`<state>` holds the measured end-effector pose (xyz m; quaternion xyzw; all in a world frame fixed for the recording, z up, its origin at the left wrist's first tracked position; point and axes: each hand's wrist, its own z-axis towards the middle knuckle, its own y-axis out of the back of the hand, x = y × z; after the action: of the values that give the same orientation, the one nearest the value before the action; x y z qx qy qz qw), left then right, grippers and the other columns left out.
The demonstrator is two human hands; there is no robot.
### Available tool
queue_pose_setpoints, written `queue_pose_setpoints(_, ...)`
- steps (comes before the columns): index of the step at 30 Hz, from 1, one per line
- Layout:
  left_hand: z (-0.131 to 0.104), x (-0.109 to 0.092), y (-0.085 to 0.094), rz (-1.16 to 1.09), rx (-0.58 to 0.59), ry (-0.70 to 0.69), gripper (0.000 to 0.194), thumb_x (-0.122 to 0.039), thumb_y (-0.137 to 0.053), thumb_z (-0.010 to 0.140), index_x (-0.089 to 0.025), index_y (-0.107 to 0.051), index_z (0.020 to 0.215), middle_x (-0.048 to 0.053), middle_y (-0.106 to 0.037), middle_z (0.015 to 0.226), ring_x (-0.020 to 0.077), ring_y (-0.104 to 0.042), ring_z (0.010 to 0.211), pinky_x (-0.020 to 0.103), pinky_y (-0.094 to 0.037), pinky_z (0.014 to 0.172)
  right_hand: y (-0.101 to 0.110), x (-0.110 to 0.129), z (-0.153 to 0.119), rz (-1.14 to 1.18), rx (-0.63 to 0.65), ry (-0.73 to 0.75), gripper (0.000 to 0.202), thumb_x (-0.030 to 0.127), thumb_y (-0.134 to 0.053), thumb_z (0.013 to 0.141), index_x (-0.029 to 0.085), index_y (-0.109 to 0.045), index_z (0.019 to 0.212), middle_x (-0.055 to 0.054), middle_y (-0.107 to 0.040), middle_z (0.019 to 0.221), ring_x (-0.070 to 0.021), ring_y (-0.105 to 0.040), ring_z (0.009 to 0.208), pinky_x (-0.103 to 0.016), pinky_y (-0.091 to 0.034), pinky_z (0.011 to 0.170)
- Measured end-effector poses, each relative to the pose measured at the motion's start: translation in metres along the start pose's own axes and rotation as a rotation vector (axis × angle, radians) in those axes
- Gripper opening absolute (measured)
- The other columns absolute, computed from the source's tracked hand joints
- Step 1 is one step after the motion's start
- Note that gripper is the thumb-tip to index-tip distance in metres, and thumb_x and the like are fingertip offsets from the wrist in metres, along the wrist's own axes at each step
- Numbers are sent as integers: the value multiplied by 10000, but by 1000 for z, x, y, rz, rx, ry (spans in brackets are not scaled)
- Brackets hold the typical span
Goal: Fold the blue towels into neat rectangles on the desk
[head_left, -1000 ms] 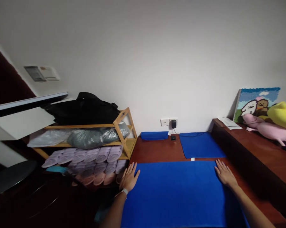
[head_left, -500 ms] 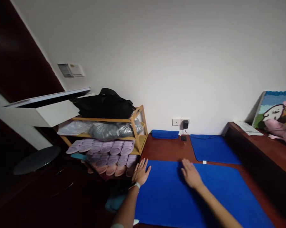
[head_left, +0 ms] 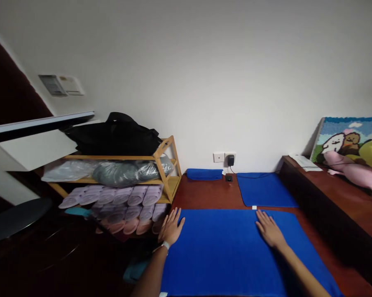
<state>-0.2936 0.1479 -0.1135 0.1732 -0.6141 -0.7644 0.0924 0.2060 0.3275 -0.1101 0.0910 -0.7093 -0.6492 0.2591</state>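
A large blue cloth (head_left: pixel 223 247) lies spread flat on the dark red wooden table (head_left: pixel 209 196). At its far left corner rests my left hand (head_left: pixel 172 227), fingers stretched out, with a band on the wrist. My right hand (head_left: pixel 270 229) is flat over the far right part of the cloth, fingers extended, near a small white tag (head_left: pixel 254 207). Neither hand holds anything. Behind the large cloth lie a second flat blue cloth (head_left: pixel 266 190) and a folded or rolled blue cloth (head_left: pixel 204 174) close to the wall.
Left of the table stands a wooden rack (head_left: pixel 169 173) with slippers (head_left: pixel 138 196), plastic-wrapped items and a black bag (head_left: pixel 118 134). A plugged-in black adapter (head_left: pixel 230 160) trails a cable. On the raised right ledge are a pink plush toy (head_left: pixel 352 171) and a fuzzy picture (head_left: pixel 343 138).
My right hand has slid right across the large cloth, away from the left hand. The left hand stays at the corner. The view has turned slightly right.
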Motion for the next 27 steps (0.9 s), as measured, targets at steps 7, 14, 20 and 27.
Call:
queue_pose_setpoints(7,2,1,-2,30,3,12,636,-515,-295,1038,-216,-347,1598,81,-357,1663,218,-313,1537,443,-212,1261,6,-127,-17,-146,-23,-321,716,495,-172,998,187,-217,1642,-52,-207,1712,-245,-138,1578,-475,-174,1273)
queue_pose_setpoints(14,-2,-4,8,25,19,3,629,-519,-284,1047,-216,-359,1594,85,-341,1669,225,-314,1537,455,-222,1260,-3,-129,-15,-195,-7,-330,722,484,-118,989,198,-185,1648,-38,-196,1715,-241,-140,1579,-479,-186,1265)
queue_pose_setpoints(20,-7,-12,16,32,38,21,635,-514,-270,1053,-199,-344,1599,85,-307,1681,214,-287,1547,442,-218,1264,16,-117,-4,-250,72,-406,679,406,-216,981,194,-292,1622,-70,-283,1686,-278,-243,1553,-525,-192,1254)
queue_pose_setpoints(27,-10,-15,18,7,22,49,669,-546,-282,1041,-183,-351,1599,76,-278,1692,235,-221,1569,433,-208,1271,13,72,25,-177,-41,-25,686,392,-172,1014,56,-351,1584,-141,-339,1650,-281,-258,1551,-471,-174,1269)
